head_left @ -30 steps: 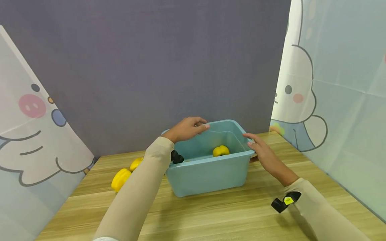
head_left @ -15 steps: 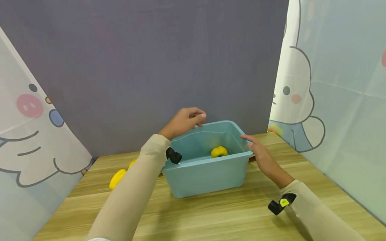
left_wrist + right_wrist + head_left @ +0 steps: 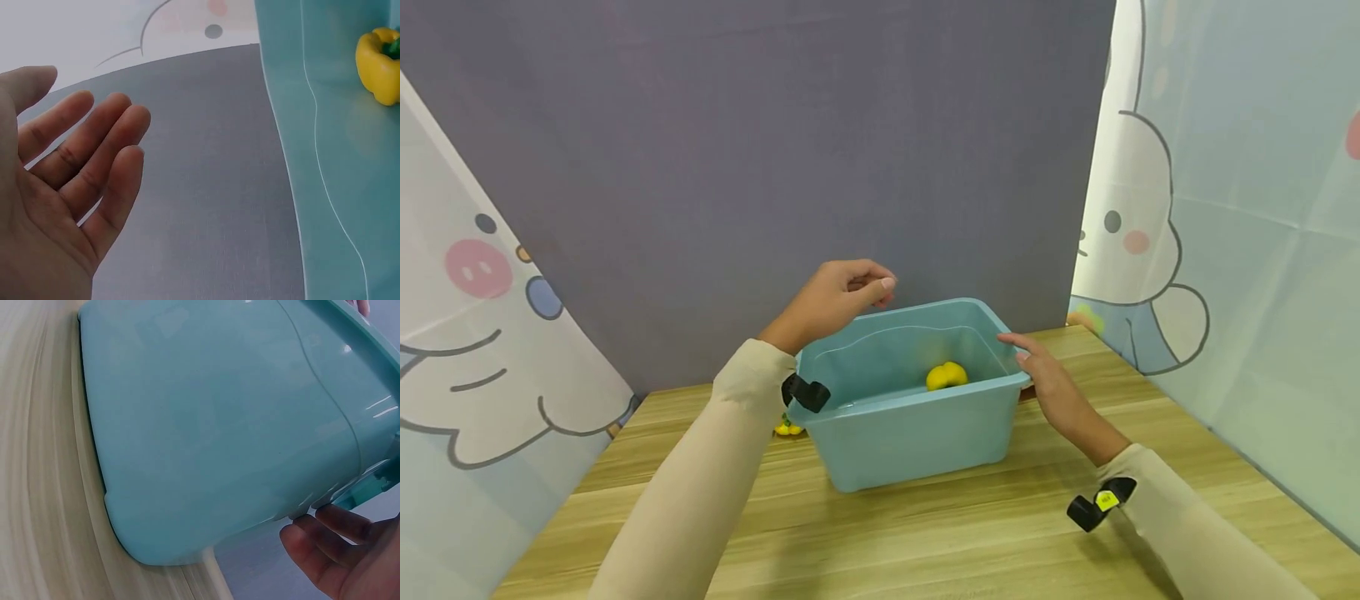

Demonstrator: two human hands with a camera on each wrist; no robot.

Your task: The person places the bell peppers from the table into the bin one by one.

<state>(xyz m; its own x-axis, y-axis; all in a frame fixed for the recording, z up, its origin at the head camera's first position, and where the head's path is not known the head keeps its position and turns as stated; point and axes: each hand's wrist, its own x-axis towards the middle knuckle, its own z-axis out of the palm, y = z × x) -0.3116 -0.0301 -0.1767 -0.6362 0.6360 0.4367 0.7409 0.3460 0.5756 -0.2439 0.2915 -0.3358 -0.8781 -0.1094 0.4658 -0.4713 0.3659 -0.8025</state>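
Note:
A light blue plastic bin stands on the wooden table, with a yellow bell pepper lying inside toward its right end. My left hand hovers over the bin's far left rim, fingers loosely bent; the left wrist view shows its palm holding nothing. At the right end, my right hand grips the bin's rim, thumb and index finger on top. Its other fingers curl beneath the rim in the right wrist view. Another yellow pepper lies on the table by the bin's left end, partly hidden.
The wooden table extends in front of the bin. A grey backdrop rises close behind it, and printed cartoon curtains hang at both sides. Black wrist cameras stick out from both sleeves.
My left hand has risen and moved left, from above the bin to its far left rim. The left sleeve now covers the yellow peppers seen earlier at the left. The right hand keeps its place.

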